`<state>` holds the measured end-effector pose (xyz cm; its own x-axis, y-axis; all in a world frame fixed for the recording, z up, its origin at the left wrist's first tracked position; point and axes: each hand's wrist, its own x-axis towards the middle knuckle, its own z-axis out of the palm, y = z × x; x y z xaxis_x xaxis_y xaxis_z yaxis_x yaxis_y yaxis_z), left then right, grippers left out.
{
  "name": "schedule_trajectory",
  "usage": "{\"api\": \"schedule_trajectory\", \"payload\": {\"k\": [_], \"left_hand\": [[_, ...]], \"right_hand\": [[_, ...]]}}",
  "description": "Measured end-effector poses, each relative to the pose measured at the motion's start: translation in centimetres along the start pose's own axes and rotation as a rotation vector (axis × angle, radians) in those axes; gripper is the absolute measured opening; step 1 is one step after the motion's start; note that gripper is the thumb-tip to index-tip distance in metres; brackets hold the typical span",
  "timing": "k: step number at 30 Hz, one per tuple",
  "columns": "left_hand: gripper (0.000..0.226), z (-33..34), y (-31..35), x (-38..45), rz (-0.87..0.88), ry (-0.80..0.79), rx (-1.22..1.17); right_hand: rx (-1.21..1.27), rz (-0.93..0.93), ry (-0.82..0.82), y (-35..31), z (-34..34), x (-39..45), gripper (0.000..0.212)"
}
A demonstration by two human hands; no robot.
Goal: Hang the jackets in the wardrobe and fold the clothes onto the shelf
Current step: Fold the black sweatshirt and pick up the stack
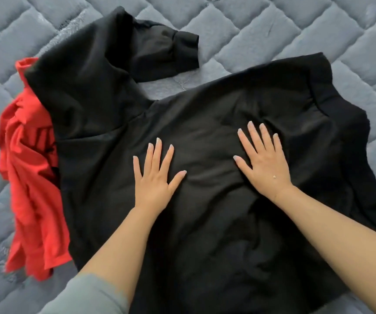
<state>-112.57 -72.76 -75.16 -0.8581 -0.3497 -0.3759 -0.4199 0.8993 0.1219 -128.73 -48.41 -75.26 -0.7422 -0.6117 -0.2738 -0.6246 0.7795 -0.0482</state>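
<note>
On quilted grey mattress [273, 26], creased matte black garment [205, 114] under flat hands.

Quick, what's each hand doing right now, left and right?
Left hand: open, fingers straight, pressing flat on the black garment.
Right hand: open, fingers spread, also flat on it, holding nothing.

Black garment [205, 109] spread on grey quilted bed [273, 30], one cuffed sleeve [168, 53] bent across the top, left hand [154, 177] and right hand [265, 159] pressing flat on its middle, fingers straight, crumpled red garment [28, 166] partly under its left edge.
</note>
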Motion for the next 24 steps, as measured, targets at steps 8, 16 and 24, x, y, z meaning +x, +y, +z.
{"api": "schedule_trajectory", "payload": {"k": [8,16,24], "left_hand": [[0.070,-1.4,4.5,-1.5,-0.136,-0.069,-0.146],[0.081,4.5,15.0,-14.9,0.073,-0.270,-0.047],[0.086,5.2,17.6,-19.0,0.077,-0.265,-0.140]], "right_hand": [[0.109,0.239,-0.040,2.9,-0.7,-6.3,0.060],[0.179,0.314,-0.251,0.9,1.8,-22.0,0.067],[0.911,0.553,0.052,4.5,1.8,-29.6,0.035]]}}
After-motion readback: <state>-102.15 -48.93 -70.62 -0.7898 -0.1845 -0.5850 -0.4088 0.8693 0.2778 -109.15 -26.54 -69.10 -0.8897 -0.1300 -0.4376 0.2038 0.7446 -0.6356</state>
